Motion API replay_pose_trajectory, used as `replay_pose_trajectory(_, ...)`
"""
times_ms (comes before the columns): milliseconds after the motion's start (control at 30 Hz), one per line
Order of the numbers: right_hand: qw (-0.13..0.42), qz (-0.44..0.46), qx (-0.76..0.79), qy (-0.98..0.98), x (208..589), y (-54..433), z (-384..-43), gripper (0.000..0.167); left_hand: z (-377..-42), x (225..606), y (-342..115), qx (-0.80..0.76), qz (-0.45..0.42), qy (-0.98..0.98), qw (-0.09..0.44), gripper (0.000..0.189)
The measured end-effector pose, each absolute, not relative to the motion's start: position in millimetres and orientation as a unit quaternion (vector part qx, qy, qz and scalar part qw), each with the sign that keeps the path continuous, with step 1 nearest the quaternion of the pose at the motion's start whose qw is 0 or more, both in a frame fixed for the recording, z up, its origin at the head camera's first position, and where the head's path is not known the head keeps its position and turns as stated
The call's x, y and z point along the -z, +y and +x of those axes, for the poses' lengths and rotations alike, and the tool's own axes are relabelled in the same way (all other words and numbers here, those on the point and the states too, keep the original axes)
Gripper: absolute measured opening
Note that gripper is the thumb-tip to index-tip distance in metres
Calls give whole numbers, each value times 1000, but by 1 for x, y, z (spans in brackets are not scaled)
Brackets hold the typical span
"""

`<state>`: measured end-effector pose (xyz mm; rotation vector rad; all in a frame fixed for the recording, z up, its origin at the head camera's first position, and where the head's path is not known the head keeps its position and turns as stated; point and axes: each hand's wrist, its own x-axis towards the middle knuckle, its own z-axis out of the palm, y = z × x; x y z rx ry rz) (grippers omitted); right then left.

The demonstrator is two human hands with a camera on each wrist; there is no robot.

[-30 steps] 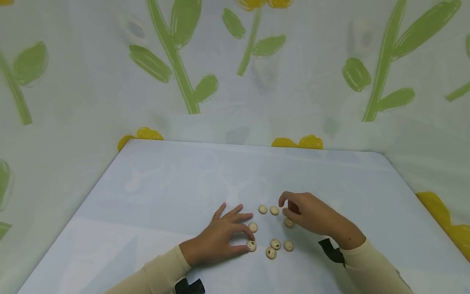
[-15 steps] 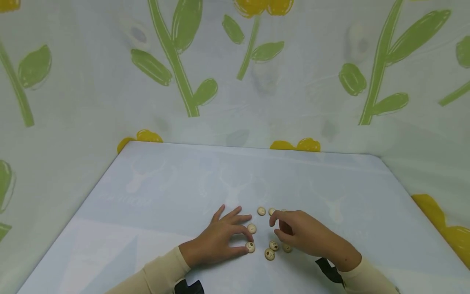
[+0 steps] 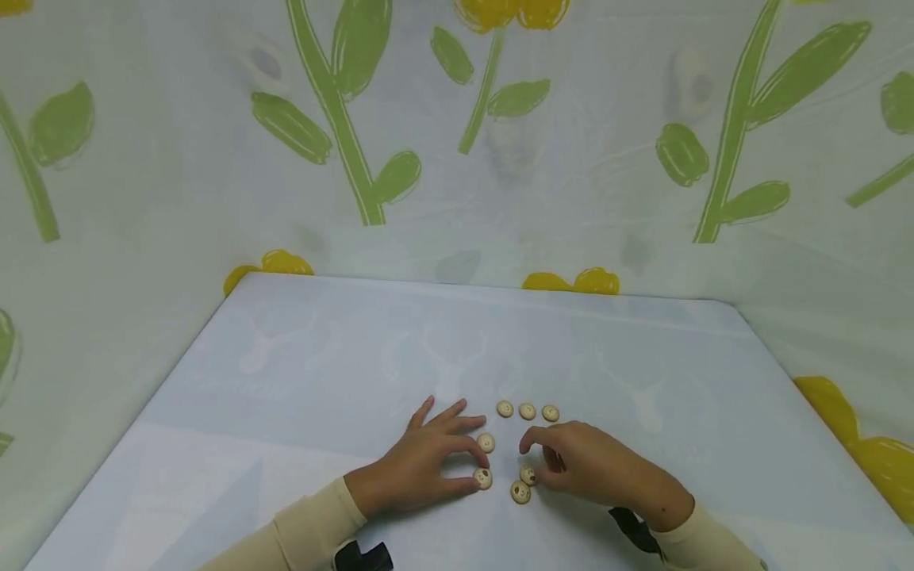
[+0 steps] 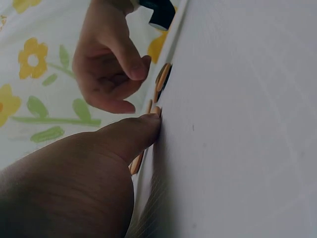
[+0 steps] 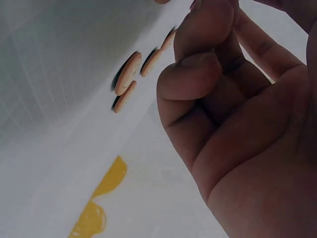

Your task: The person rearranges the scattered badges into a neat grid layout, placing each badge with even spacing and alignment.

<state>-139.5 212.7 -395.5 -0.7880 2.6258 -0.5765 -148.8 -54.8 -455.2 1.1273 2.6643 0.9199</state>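
Several small round wooden discs with drawn faces lie on the table. With thumb and index finger, my left hand (image 3: 432,464) pinches one disc (image 3: 483,479) at its edges, its other fingers spread. Just beyond that index finger is another disc (image 3: 485,442). My right hand (image 3: 589,460) hovers low over the right side, thumb and index finger apart, nothing between them. The thumb tip is right at a dark-marked disc (image 3: 528,474), which overlaps a second one (image 3: 520,492). Discs seen earlier on the right are hidden under this hand. In the right wrist view the fingers (image 5: 190,79) look loosely curled.
Three discs form a row at the back: left (image 3: 505,408), middle (image 3: 527,411) and right (image 3: 550,412). The pale table (image 3: 343,341) has rounded far corners. A white cloth (image 3: 571,182) printed with green stems and yellow flowers hangs around it.
My right hand has moved left and toward me, from beside the back row to the dark-marked discs, uncovering the back row's right disc. The left hand keeps its place.
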Motion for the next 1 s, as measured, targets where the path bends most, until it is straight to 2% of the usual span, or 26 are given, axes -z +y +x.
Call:
replay_pose_trajectory(400,172,-291,196,920,401,216,-143,23,-151,456,-54,-295,369,880,47,17)
replay_pose_trajectory(1000,168,-292,199,920,407,213,-143,17,-150,457,-55,-292,368,882,51,18)
